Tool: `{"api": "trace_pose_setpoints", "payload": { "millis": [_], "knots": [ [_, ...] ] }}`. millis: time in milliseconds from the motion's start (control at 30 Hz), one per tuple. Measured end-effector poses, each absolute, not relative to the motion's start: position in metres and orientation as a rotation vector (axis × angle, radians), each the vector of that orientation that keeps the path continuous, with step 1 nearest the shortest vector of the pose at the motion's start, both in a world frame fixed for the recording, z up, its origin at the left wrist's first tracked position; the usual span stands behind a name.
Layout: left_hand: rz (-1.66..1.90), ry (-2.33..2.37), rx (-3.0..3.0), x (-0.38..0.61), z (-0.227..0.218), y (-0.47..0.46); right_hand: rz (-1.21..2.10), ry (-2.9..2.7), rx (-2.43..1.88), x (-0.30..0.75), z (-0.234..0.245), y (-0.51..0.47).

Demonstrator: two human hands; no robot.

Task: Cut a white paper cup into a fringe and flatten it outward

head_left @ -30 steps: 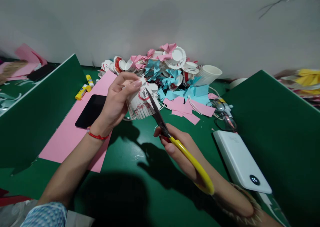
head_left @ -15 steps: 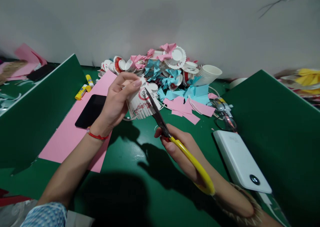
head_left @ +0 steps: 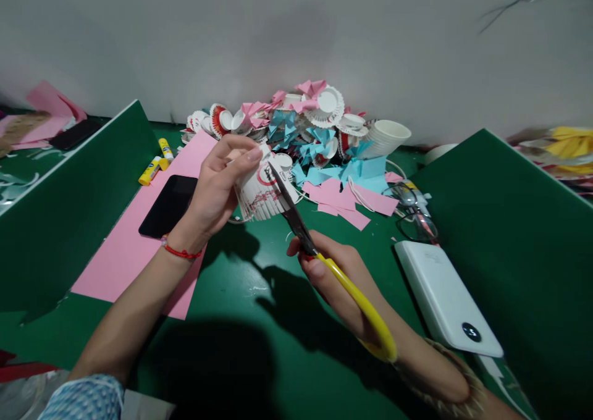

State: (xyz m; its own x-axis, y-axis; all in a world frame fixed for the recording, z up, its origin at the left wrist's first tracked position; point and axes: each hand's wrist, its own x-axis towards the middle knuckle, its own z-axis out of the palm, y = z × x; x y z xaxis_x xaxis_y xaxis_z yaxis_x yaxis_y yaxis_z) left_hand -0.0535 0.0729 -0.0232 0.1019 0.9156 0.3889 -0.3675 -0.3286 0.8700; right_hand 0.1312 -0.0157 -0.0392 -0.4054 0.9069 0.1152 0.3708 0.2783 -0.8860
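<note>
Between the thumb and fingers of my left hand (head_left: pixel 220 185) is a white paper cup (head_left: pixel 259 191) with red print, its lower side slit into narrow strips. My right hand (head_left: pixel 340 284) grips a pair of scissors (head_left: pixel 352 296) with yellow handles and dark blades. The blades point up and left and lie against the cup's right side. Both hands are above the green table (head_left: pixel 231 290). Part of the cup is hidden behind my left fingers.
Fringed cups with pink and blue paper (head_left: pixel 285 123) are heaped by the wall. Stacked paper cups (head_left: pixel 389 137) stand beside them. A phone (head_left: pixel 169 207) and glue sticks (head_left: pixel 151 170) lie left; eyeglasses (head_left: pixel 417 222) and a power bank (head_left: pixel 447 296) lie right. Green partitions (head_left: pixel 509 222) flank the table.
Almost nothing differs. The cup and the scissors hold nearly the same position, and both hands keep their grip.
</note>
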Motion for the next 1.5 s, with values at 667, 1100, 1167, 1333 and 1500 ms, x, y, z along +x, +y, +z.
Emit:
{"api": "trace_pose_setpoints", "payload": {
  "millis": [667,1100,1167,1333,1500],
  "knots": [
    [1.474,0.642,1.339,-0.0545,-0.0254,0.0743,0.989,-1.883,-1.2,0.129,-0.0393,-0.014],
    [1.467,0.631,1.288,-0.0538,-0.0237,0.0738,0.955,-1.898,-1.221,0.1283,-0.0382,-0.0149],
    [1.463,0.621,1.296,-0.0541,-0.0244,0.074,0.951,-1.899,-1.217,0.1279,-0.0378,-0.015],
    [1.456,0.619,1.328,-0.0554,-0.0262,0.0747,0.938,-1.902,-1.233,0.1269,-0.0365,-0.0157],
    [1.455,0.615,1.343,-0.0553,-0.0257,0.0748,0.92,-1.903,-1.253,0.1269,-0.0364,-0.0155]
  ]
}}
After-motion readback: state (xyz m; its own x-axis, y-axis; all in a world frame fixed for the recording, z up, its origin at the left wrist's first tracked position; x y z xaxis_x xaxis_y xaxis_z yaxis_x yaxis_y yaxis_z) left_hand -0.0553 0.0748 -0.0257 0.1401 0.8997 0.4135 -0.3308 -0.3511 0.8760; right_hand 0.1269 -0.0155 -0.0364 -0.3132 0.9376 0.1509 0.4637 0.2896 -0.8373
